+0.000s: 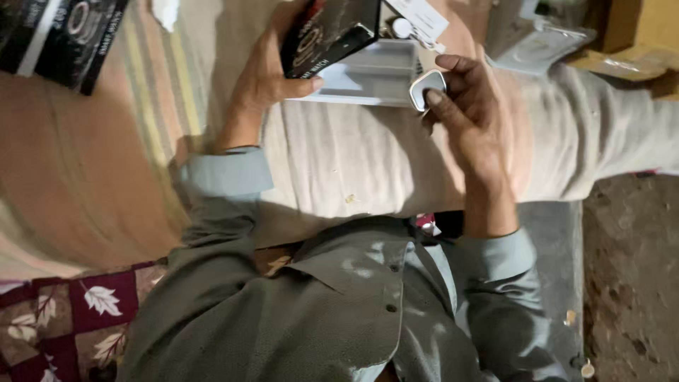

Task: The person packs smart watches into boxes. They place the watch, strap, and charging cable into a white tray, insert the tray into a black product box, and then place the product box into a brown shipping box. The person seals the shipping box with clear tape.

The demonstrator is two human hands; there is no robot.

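— Two hands are busy over my lap. Biggest first: the beige cloth (368, 163) across my legs carries it all.

— What lies on it?

— A white tray (375, 74), near the cloth's far edge. My left hand (265, 71) has the black box (325, 32) clamped, thumb on the near corner, fingers behind it, tilted over the tray's left end so it covers part of the tray.

— And the other hand?

— My right hand (470, 117) pinches the watch (428, 88), a small rounded-square thing with a pale rim. Thumb and forefinger are closed on its edges, just off the tray's right end, held clear of the cloth.

— So how far along?

— I judge the unpacking well on: box open, tray out, watch lifted free. Small bits are left at the tray's far right corner, a white tag (424, 18) and some little parts I can't make out.

— Anything else about?

— A second black box (60, 35) off past the cloth's far left corner, and grey packaging (537, 46) beyond the far right. Nearest me, a leaf-print quilt (71, 318).
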